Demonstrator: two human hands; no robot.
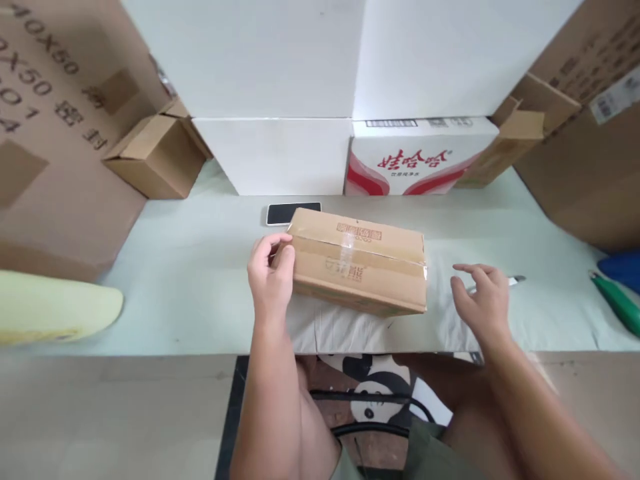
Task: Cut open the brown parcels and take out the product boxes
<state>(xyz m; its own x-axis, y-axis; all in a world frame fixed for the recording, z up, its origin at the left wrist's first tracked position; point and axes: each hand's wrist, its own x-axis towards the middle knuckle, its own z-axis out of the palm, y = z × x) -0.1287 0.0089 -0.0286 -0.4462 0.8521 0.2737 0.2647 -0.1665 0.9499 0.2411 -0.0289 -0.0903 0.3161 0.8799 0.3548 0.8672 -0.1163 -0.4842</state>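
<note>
A brown cardboard box (360, 267) with clear tape over its top seam lies slightly turned on the cloth-covered table. My left hand (273, 270) grips its left end, thumb and fingers at the corner. To the right of the box, apart from it, my right hand (483, 300) is open, with thumb and index finger spread. A slim white tool with a dark tip (517, 279) shows on both sides of the right hand, partly hidden behind it; its kind is unclear, and I cannot tell whether the hand touches it.
A phone (293, 212) lies behind the box. White cartons (295, 157) and a red-printed carton (420, 163) line the back. Large cardboard boxes (65, 147) stand at both sides. A pale yellow roll-like object (60, 305) is at left, a green object (617, 303) at right.
</note>
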